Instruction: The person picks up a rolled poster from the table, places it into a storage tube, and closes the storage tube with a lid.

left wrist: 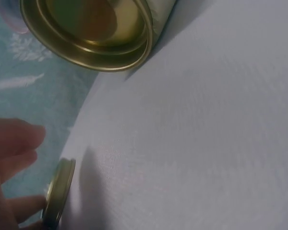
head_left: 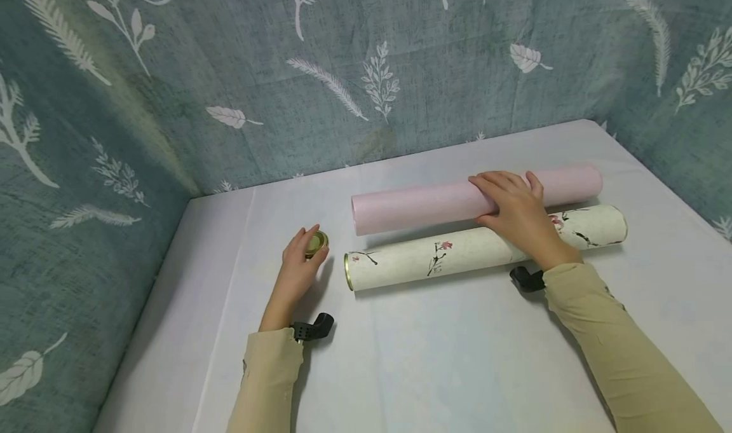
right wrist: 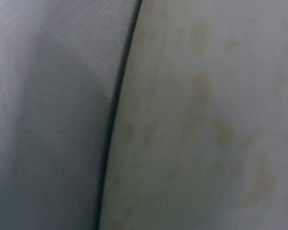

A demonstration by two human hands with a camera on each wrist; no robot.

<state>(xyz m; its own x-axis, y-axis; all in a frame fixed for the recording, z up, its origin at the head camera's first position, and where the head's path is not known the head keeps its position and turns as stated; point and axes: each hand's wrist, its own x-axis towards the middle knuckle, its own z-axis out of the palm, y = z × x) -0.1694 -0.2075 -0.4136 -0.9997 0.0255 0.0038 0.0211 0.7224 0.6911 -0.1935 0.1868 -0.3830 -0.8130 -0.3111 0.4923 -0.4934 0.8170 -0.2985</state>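
Note:
My left hand [head_left: 296, 264] is at a small round gold lid [head_left: 314, 245] on the table, left of the tubes. In the left wrist view a finger touches the lid [left wrist: 59, 191], while the upper digit stands apart from it. My right hand [head_left: 515, 210] holds a pink roll [head_left: 412, 207] around its middle, fingers over the top and thumb on the near side. Below that forearm lies a cream cardboard tube [head_left: 394, 271] with printed blossom branches. Its gold-rimmed end [left wrist: 93, 62] faces the left hand and is recessed; how deep, I cannot tell.
A white cloth [head_left: 434, 357] covers the table. Green leaf-patterned fabric [head_left: 343, 102] rises behind it and at both sides. Each wrist wears a black camera mount [head_left: 314, 327]. The right wrist view shows only a blurred pale surface beside the cloth.

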